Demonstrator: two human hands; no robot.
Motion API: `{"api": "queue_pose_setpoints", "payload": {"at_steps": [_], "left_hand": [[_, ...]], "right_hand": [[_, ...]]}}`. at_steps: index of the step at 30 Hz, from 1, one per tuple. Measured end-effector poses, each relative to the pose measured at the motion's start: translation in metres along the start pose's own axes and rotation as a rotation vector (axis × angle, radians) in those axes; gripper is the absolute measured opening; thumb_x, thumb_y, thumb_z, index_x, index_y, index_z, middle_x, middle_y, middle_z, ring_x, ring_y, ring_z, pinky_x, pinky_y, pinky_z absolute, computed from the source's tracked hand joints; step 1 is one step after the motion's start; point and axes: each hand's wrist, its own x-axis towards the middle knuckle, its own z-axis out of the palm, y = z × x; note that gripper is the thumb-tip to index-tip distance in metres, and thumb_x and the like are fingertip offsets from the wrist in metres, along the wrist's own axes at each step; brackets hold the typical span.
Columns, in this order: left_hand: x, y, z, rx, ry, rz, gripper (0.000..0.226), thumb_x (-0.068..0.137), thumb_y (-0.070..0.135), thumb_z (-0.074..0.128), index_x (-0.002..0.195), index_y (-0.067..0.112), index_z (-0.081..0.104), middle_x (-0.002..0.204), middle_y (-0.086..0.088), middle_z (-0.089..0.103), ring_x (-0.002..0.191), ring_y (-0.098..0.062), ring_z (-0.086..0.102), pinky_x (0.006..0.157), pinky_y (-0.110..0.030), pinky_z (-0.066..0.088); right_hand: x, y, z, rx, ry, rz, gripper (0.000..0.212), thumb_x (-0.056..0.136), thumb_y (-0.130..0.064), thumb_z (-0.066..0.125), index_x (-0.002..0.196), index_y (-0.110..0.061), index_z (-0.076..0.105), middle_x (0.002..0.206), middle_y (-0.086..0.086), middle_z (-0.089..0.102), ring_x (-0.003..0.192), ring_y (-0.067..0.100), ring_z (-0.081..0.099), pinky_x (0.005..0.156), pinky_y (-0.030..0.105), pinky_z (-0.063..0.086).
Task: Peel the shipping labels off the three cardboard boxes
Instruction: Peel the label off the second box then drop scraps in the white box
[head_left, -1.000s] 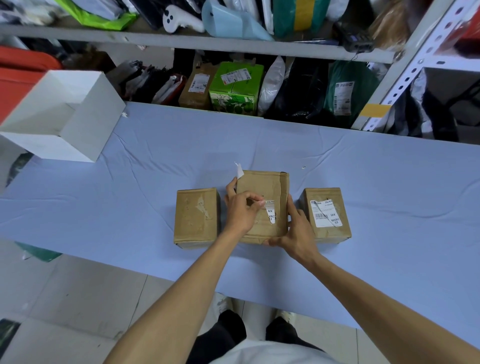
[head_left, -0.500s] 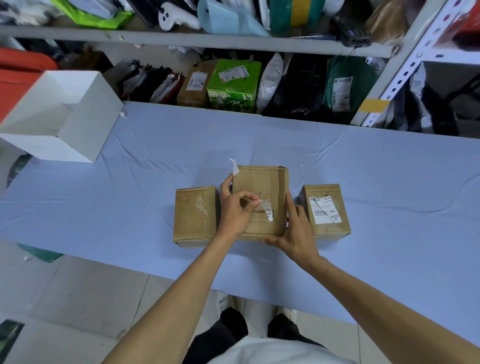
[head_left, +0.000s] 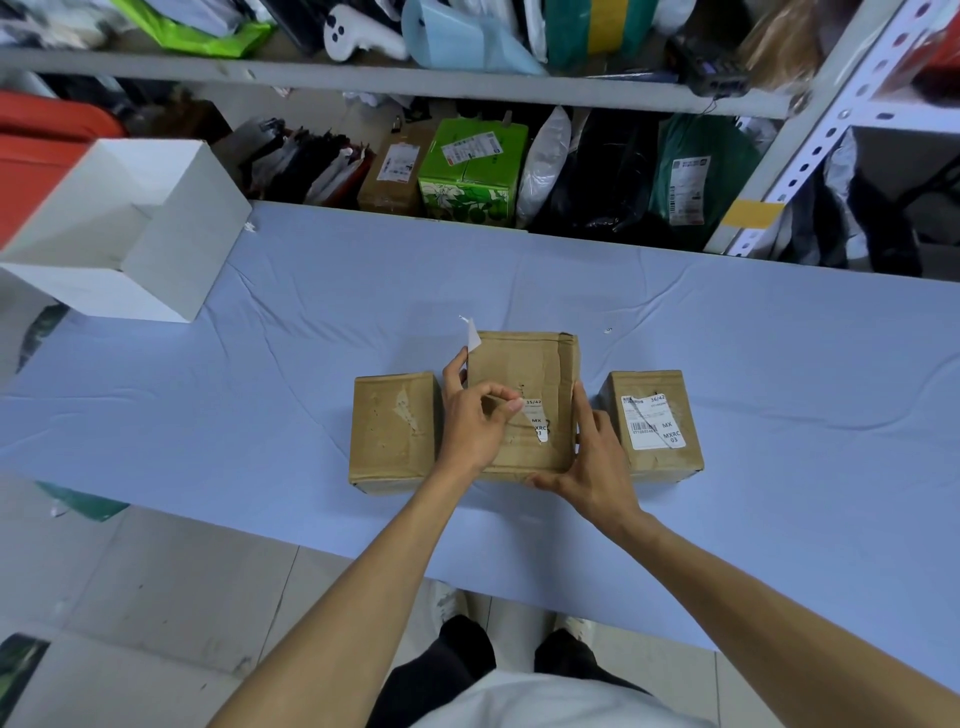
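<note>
Three cardboard boxes stand in a row on the blue cloth. The left box (head_left: 395, 428) shows only torn glue marks on top. The middle box (head_left: 537, 374) is tilted up and keeps a torn strip of label (head_left: 537, 423). My left hand (head_left: 475, 415) pinches at that strip's edge, with a white scrap of peeled label (head_left: 472, 338) sticking up between its fingers. My right hand (head_left: 592, 462) grips the middle box's right side and front corner. The right box (head_left: 652, 423) carries a whole white shipping label (head_left: 654, 421).
The blue-covered table (head_left: 779, 389) runs left to right. An open white box (head_left: 130, 234) sits at the far left. Behind the table, shelves (head_left: 415, 85) hold parcels, bags and a green carton (head_left: 470, 171). A white shelf post (head_left: 810, 140) rises at the right.
My left thumb and finger have shifted a little along the torn label on the middle box. The right hand keeps its hold on the box. The other two boxes have not moved.
</note>
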Motion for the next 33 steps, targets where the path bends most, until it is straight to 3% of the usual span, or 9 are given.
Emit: {"api": "queue_pose_setpoints", "payload": {"at_steps": [4,9,15,24,28,33], "left_hand": [[0.0007,-0.0009,-0.0001,0.008,-0.001,0.004,0.010,0.080,0.016,0.075,0.076,0.022,0.068,0.152,0.004,0.020,0.144,-0.015,0.020,0.112,-0.019,0.016],[0.0010,-0.0019,0.0005,0.006,0.010,0.007,0.014,0.080,0.017,0.075,0.073,0.026,0.067,0.152,0.005,0.020,0.143,-0.013,0.020,0.107,-0.013,0.013],[0.0008,0.0007,-0.0011,-0.005,0.005,0.016,0.020,0.080,0.015,0.075,0.071,0.030,0.065,0.151,0.003,0.021,0.143,-0.013,0.020,0.110,-0.017,0.016],[0.0015,-0.0002,-0.0036,0.001,-0.005,0.016,0.016,0.080,0.016,0.075,0.072,0.027,0.066,0.151,0.004,0.022,0.142,-0.012,0.021,0.114,-0.023,0.016],[0.0028,-0.0032,-0.0038,-0.018,0.011,0.026,0.016,0.081,0.015,0.074,0.072,0.026,0.066,0.148,0.008,0.025,0.139,-0.008,0.025,0.106,-0.012,0.016],[0.0038,-0.0064,-0.0044,-0.083,0.085,0.003,0.012,0.084,0.011,0.071,0.076,0.019,0.065,0.138,0.006,0.035,0.134,-0.012,0.037,0.110,-0.027,0.031]], "right_hand": [[0.0002,0.0012,0.0006,0.008,0.008,-0.006,0.140,0.048,-0.035,0.091,0.152,-0.032,-0.003,0.120,0.008,0.042,0.104,0.022,0.048,0.088,0.032,0.045],[0.0008,0.0005,0.0009,0.005,0.010,0.008,0.142,0.046,-0.034,0.092,0.152,-0.034,-0.003,0.120,0.007,0.042,0.103,0.022,0.050,0.089,0.035,0.048],[0.0018,0.0014,0.0019,0.001,0.013,0.014,0.142,0.046,-0.034,0.092,0.152,-0.033,-0.002,0.121,0.006,0.042,0.104,0.020,0.048,0.087,0.028,0.043],[0.0011,-0.0003,0.0030,0.005,0.015,0.024,0.141,0.045,-0.035,0.092,0.151,-0.035,-0.002,0.118,0.004,0.043,0.102,0.019,0.049,0.085,0.029,0.045],[-0.0006,-0.0013,0.0021,0.045,0.009,0.031,0.140,0.044,-0.034,0.091,0.151,-0.036,0.001,0.116,0.002,0.042,0.101,0.018,0.050,0.086,0.034,0.050],[-0.0006,-0.0052,0.0016,0.065,-0.001,0.045,0.138,0.042,-0.035,0.090,0.150,-0.037,0.004,0.114,0.001,0.042,0.101,0.019,0.050,0.086,0.043,0.052]]}}
